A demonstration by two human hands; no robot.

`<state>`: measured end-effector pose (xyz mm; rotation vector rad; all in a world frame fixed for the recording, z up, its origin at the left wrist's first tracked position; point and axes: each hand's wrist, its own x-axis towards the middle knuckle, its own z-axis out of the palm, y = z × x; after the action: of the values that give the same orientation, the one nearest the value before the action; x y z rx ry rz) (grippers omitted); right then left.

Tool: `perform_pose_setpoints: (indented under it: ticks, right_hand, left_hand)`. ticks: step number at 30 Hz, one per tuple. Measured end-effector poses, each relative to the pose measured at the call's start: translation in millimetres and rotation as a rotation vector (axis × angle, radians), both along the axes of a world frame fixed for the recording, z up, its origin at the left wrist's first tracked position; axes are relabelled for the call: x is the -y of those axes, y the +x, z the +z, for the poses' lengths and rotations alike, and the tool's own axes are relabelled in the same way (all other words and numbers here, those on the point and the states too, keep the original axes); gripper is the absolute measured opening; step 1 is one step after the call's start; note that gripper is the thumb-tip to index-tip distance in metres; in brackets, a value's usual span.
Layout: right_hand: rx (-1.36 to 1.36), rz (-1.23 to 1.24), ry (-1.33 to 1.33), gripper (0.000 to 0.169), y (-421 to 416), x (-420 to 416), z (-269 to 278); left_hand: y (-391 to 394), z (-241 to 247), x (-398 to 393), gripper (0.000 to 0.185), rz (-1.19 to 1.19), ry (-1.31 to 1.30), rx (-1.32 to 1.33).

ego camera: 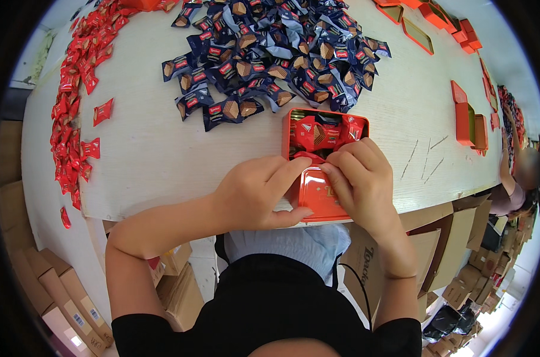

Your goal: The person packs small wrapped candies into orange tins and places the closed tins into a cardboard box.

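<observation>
A rectangular red tin [286,134] stands on the table's near side, filled with red-wrapped wafer packets [316,135] and a dark one at the back. Its red lid [319,196] lies at the tin's near edge, towards my body. My left hand [261,192] has its thumb and index finger at the lid's left side. With bent fingers, my right hand [363,178] holds the lid's right part at the tin's near rim. Beyond the tin spreads a heap of dark blue wafer packets [274,58].
Red wafer packets [69,134] line the table's left side. More red tins [465,125] and lids [418,35] are at the right. Cardboard boxes [448,250] stand below the table's near edge. Another person [513,192] is at the far right.
</observation>
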<state>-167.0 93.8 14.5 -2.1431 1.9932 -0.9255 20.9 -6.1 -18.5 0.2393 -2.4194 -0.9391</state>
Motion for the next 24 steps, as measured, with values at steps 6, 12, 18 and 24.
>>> perform_pose_setpoints:
  ticks: [6,12,18,24]
  right_hand:
    - [-0.031,-0.026,-0.076,0.015,1,-3,4]
    - [0.026,-0.099,-0.021,0.018,-4,-20,3]
    - [0.588,-0.243,-0.090,0.027,-8,-36,-16]
    - [0.870,-0.304,-0.039,0.030,-11,-44,-23]
  left_hand:
    - [-5,0,4,0.067,-0.044,-0.066,-0.072]
    - [-7,-5,1,0.063,-0.084,0.042,-0.056]
    - [-8,-9,-1,0.061,-0.148,0.124,-0.038]
    - [-11,-2,-1,0.060,-0.191,0.139,0.021]
